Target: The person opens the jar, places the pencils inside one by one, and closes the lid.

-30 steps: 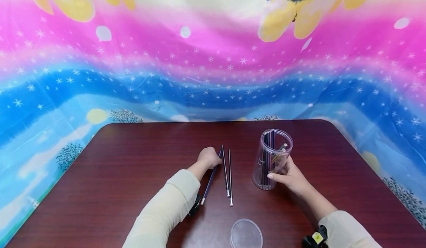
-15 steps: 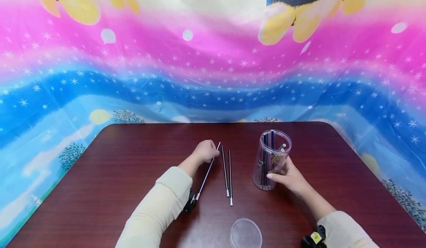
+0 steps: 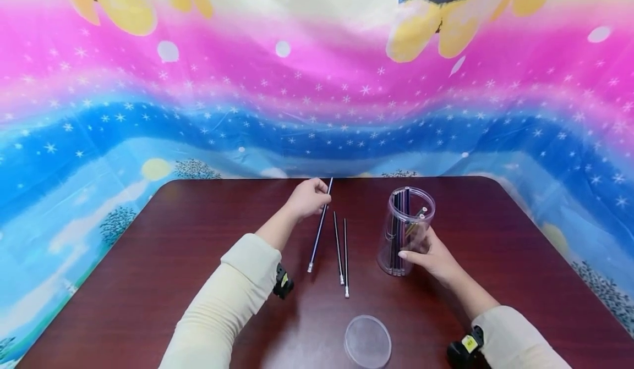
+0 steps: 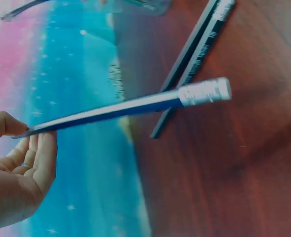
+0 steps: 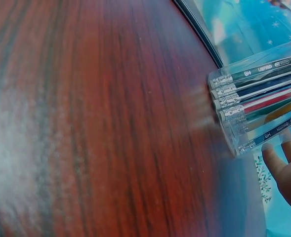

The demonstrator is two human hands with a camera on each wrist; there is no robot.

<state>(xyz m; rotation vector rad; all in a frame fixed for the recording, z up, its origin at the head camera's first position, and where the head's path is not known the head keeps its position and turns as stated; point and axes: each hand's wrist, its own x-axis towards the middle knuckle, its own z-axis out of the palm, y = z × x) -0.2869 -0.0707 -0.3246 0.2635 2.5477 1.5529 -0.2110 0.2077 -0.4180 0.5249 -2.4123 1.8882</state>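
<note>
Between thumb and fingers my left hand (image 3: 308,197) pinches a dark blue pencil (image 3: 318,237) near its far end. Its silver ferrule and eraser point back toward me, and in the left wrist view the pencil (image 4: 110,109) hangs above the table. My right hand (image 3: 436,256) grips the lower side of a clear plastic jar (image 3: 383,251), which stands upright and has no lid on. Inside it several pencils (image 3: 399,231) stand, ferrule ends down in the right wrist view. Two dark pencils (image 3: 339,251) lie side by side on the table between the hands.
A round clear lid (image 3: 367,341) lies near the front of the dark red wooden table (image 3: 208,220). Behind the table's far edge hangs a colourful printed cloth (image 3: 317,94). Each wrist wears a small black camera (image 3: 282,282).
My left hand has lifted the blue pencil and carried it toward the table's far edge. The right hand and the jar have stayed in place.
</note>
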